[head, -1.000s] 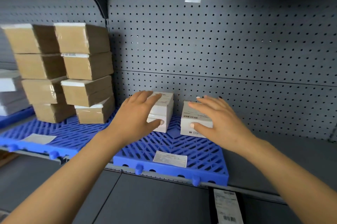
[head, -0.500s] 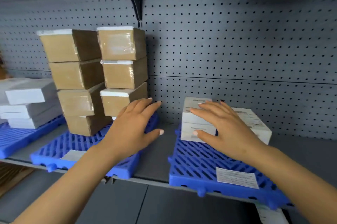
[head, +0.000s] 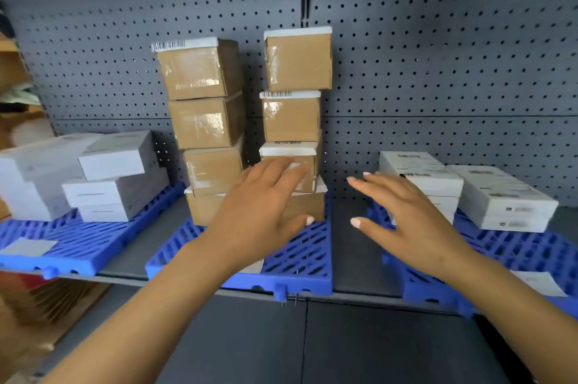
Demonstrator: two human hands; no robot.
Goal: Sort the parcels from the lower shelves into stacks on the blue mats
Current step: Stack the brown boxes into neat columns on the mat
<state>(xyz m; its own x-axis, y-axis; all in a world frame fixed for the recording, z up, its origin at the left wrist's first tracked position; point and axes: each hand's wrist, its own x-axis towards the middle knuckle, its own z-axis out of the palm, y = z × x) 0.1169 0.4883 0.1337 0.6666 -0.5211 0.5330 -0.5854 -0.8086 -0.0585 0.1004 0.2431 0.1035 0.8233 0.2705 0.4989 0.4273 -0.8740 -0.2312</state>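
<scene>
The left hand (head: 259,211) and right hand (head: 406,221) have come off the white parcels (head: 419,171), which now sit stacked on the right blue mat (head: 516,249), and hover empty with fingers (head: 272,172) spread, so that placement looks done.

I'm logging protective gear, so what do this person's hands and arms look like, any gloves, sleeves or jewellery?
No gloves on the left hand or right hand. Both forearms are bare to the frame's edge: no sleeves, watch or bracelet showing, and no rings visible. The fingernails are fairly long with pale polish, clearest on the thumbs.
</scene>
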